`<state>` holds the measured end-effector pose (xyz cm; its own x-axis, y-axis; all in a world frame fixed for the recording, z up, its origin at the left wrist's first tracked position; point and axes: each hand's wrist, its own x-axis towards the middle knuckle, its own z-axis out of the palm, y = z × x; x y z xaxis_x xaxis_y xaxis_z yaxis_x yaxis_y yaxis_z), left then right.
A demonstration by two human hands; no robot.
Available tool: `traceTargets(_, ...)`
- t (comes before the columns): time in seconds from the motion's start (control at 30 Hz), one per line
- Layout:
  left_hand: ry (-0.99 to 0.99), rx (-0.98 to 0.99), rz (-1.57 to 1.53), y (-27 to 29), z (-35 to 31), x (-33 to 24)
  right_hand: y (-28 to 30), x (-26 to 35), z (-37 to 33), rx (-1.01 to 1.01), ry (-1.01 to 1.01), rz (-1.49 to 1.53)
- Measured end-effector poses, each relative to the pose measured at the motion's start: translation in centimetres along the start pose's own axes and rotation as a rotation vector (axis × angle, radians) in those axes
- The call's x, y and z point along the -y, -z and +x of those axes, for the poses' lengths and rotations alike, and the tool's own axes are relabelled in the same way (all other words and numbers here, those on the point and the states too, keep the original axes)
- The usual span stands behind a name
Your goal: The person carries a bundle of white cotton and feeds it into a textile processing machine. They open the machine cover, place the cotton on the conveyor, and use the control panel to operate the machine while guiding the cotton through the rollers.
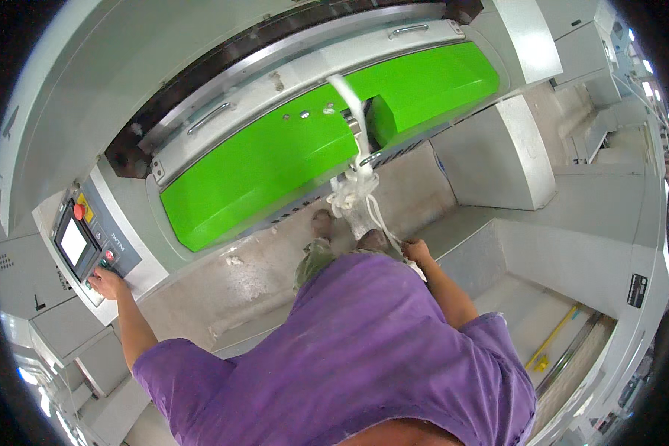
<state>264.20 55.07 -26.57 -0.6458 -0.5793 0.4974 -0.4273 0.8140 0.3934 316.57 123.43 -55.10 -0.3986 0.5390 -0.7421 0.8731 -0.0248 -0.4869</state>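
Observation:
My left hand (106,283) is at the lower edge of the control panel (117,236), its fingers apart and touching the area of the buttons below the screen. A thick white fibre sliver (348,97) comes over the front of the green machine cover (260,175) and passes down by a slot in it. Below, the sliver hangs in a loose, looped bundle (353,192). One strand runs from the bundle to my right hand (416,251), which is closed around it beside my right hip. The strand's end is hidden by my body.
A red knob (79,211) and a lit screen (73,242) sit on the panel. Metal handles (210,118) are fixed to the pale strip above the green cover. Grey machine housing (490,160) stands to the right. A scrap of white fluff (234,260) lies on the floor.

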Motion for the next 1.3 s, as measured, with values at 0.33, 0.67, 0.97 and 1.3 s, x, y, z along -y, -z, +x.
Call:
traceTargets(0.33, -0.116, -0.077, -0.015, 0.1, -0.5, -0.2, -0.1, -2.1, 1.5, 0.049, 0.166, -0.097)
traceTargets(0.67, -0.087, -0.044, -0.025, -1.0, 0.6, 1.2, -0.1, -0.8, 0.8, 0.069, -0.112, -0.09)
traceTargets(0.97, -0.12, -0.089, -0.076, -1.1, 0.6, 1.4, -0.9, -2.6, 2.2, 0.04, 0.044, -0.156)
traceTargets(1.3, -0.1, -0.008, -0.012, 0.1, -0.2, 0.2, 0.0, -0.2, 0.4, 0.109, 0.064, -0.333)
